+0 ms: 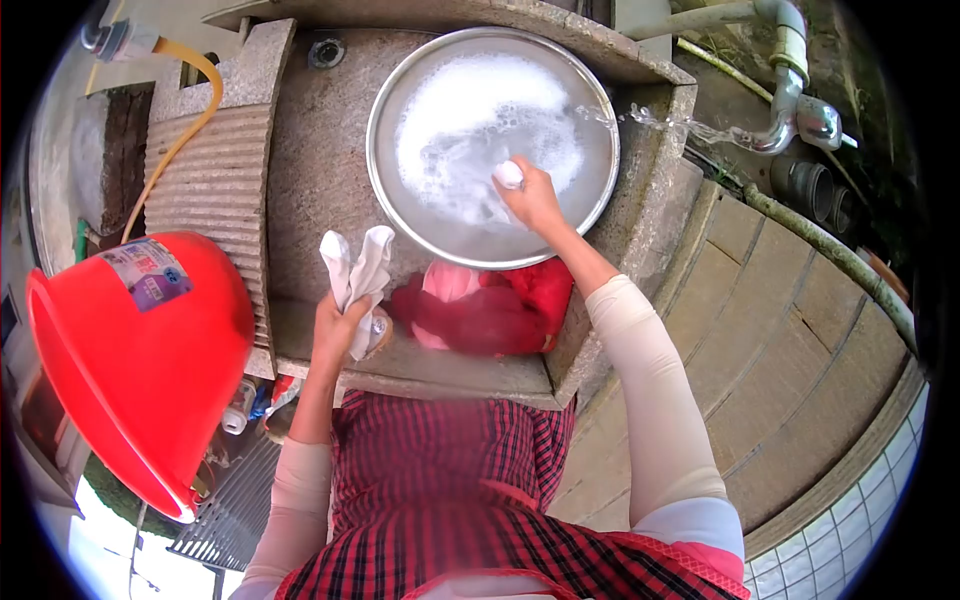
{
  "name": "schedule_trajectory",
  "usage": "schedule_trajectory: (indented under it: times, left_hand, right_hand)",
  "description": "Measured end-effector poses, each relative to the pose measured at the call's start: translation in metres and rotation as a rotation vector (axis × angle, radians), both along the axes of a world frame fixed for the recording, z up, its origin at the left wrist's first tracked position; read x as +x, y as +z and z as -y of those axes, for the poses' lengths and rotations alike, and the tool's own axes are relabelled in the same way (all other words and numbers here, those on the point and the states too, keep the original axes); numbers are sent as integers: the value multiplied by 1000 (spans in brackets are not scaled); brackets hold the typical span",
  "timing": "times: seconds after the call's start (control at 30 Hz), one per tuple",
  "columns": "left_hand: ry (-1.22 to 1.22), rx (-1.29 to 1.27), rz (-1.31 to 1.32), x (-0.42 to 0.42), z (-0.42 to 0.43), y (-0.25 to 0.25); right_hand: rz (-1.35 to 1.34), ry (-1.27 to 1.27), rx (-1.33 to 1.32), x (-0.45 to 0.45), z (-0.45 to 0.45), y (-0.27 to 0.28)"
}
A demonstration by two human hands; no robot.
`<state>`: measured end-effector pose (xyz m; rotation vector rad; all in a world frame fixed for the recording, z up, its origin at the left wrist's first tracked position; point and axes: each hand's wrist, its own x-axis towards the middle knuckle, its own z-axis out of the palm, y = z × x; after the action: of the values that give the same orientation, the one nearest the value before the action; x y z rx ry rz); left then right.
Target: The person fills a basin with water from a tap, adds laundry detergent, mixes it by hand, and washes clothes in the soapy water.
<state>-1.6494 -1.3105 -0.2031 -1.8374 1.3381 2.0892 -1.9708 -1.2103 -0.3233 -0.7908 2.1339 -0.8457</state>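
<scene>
Concrete sink [320, 140], left hand [336, 325] tight around white cloth [368, 270], right hand [534, 200] around white lump [508, 175].

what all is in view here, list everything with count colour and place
metal basin: one, silver, in the sink
suds: one mass, white, in the basin
white cloth: count unclear, white, in the left hand
small item: one, white, in the right hand, kind unclear
fabric heap: count unclear, red and pink, sink's near end
stone sink: one, grey-brown, centre
ribbed slab: one, grey-brown, left of sink
drain: one, dark, sink's far left
tub: one, red, left
hose: one, yellow, upper left
tap: one, silver, upper right, running
apron: one, red-black check, bottom
left hand: one, bare, near fabric heap
right hand: one, bare, over basin
</scene>
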Motion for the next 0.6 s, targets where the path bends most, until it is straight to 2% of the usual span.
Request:
schedule_trajectory:
  times: [0.07, 0.17, 0.23, 0.3, 0.4, 0.43, 0.5, 0.53, 0.57, 0.6]
  left_hand:
    - [5, -16, -9, -10, 0, 3]
    - [42, -17, -54, -23, 1, 12]
    - [40, -9, -55, -37, 4, 27]
    - [23, -28, -74, -37, 8, 22]
    - [-27, -22, -158, -72, 15, 26]
    - [-47, -17, -188, -91, 16, 27]
    - [-262, -247, -253, -137, 19, 14]
    - [-350, -361, -239, -162, 22, 0]
    - [-570, -397, -161, -184, 31, -10]
    - [-896, -528, 56, -200, 36, -31]
  right_hand:
    - [-28, -15, 92, -6, -10, 15]
    - [161, -114, -14, -10, -30, 30]
    - [549, -239, 14, -7, -47, 74]
    - [626, -128, 108, 9, -79, 117]
    - [210, 515, 295, 59, -139, 167]
    - [116, 647, 331, 68, -150, 180]
    - [39, 703, 358, 66, -147, 195]
    - [-21, 582, 260, 55, -136, 190]
    - [-79, 457, 166, 41, -121, 179]
    - [-114, 334, 112, 28, -104, 163]
